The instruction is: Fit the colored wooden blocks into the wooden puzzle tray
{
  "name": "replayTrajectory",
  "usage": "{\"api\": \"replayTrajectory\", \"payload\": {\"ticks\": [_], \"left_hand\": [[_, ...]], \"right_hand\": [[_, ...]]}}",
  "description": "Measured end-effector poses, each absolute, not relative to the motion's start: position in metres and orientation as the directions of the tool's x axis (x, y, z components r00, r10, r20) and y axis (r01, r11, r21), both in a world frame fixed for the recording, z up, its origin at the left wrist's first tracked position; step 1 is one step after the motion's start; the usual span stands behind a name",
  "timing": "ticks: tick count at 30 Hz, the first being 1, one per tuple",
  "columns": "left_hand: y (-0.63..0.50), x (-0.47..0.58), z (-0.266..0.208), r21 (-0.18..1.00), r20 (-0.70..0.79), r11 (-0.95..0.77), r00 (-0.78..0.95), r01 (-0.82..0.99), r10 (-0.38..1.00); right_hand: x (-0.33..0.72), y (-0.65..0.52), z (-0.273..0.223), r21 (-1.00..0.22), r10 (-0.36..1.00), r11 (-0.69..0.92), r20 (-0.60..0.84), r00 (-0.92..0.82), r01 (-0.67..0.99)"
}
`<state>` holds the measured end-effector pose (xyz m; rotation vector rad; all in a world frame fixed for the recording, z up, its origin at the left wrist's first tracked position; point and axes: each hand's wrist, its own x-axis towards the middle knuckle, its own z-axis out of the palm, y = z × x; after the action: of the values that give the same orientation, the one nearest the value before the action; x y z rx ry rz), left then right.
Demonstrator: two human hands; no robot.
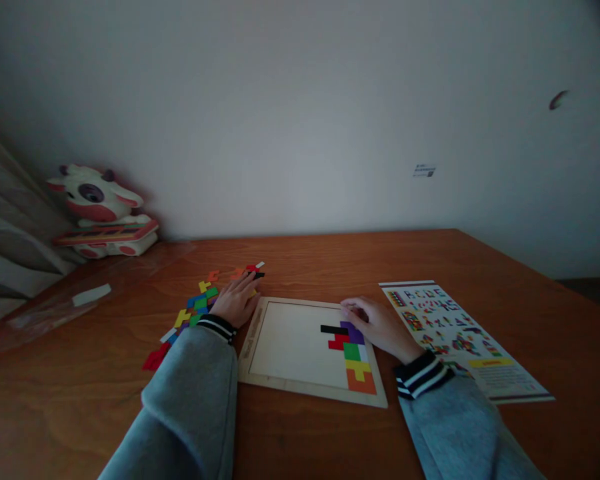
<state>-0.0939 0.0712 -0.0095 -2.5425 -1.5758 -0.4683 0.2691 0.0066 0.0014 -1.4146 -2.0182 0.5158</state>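
Observation:
My left hand (237, 300) lies over a loose heap of coloured puzzle pieces (200, 303), its fingers stretched out towards a black piece (259, 275). Whether it touches any of them I cannot tell. A light wooden puzzle board (295, 343) with a raised rim lies between my hands. Along its right side, black (334, 329), red (337, 343), purple (353, 333), green (351, 351), yellow (357, 367) and orange (361, 383) pieces fit together. My right hand (373, 323) is at the board's upper right corner, above the purple piece, fingers curled together; anything in them is hidden.
A printed sheet of coloured patterns (460, 333) lies right of the board, partly under my right sleeve. At the back left stands a cow-shaped toy keyboard (105, 213), beside a curtain (15, 207). A pale wall (300, 120) rises behind the wooden table (300, 267).

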Motion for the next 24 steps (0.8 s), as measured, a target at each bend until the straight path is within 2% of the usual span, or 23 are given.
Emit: {"api": "replayTrajectory", "payload": {"ticks": [4,10,18,24], "left_hand": [[0.078,-0.081,-0.023,0.062,0.253,-0.315,0.290,0.947,0.923],[0.083,-0.091,-0.027,0.101,0.399,-0.419,0.349,0.902,0.848],[0.089,-0.097,-0.030,0.136,0.425,-0.332,0.247,0.934,0.871],[0.090,-0.100,-0.025,0.221,0.410,-0.270,0.162,0.937,0.898]], "right_hand": [[0.267,0.006,0.005,-0.636,0.939,0.345,0.244,-0.244,0.690],[0.267,0.006,0.006,-0.624,0.940,0.340,0.242,-0.239,0.703],[0.268,0.007,0.003,-0.642,0.940,0.341,0.254,-0.229,0.687],[0.268,0.007,0.004,-0.628,0.938,0.344,0.258,-0.230,0.698]]}}
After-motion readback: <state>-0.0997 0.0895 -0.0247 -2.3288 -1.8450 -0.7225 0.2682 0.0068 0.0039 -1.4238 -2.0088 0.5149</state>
